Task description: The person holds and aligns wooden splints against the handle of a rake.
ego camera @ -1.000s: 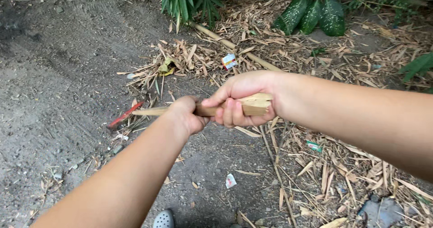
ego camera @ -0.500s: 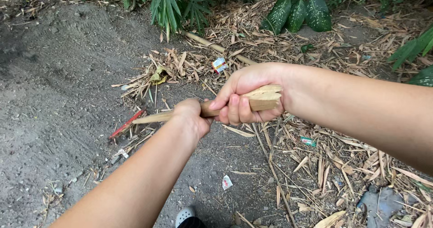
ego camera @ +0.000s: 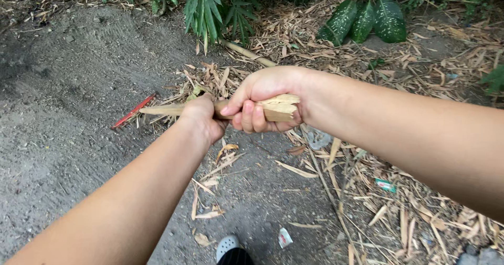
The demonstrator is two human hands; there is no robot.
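A pale wooden stick (ego camera: 163, 109), pointed toward the left and split at its right end, is held level in front of me over bare ground. My left hand (ego camera: 202, 119) is closed around its middle. My right hand (ego camera: 262, 105) grips the thicker splintered right end (ego camera: 281, 107), fingers curled under it. The two hands sit side by side, nearly touching.
Grey dirt (ego camera: 63, 118) lies on the left, and dry bamboo leaves (ego camera: 367, 181) cover the right. A thin red stick (ego camera: 134, 112) lies on the dirt. Green plants (ego camera: 367, 21) grow at the back. A shoe tip (ego camera: 228, 246) and small litter scraps (ego camera: 284, 237) are near the bottom.
Both hands with the stick have stayed together while the view shifted; they now sit a little higher and more to the right in the picture. The grip looks the same.
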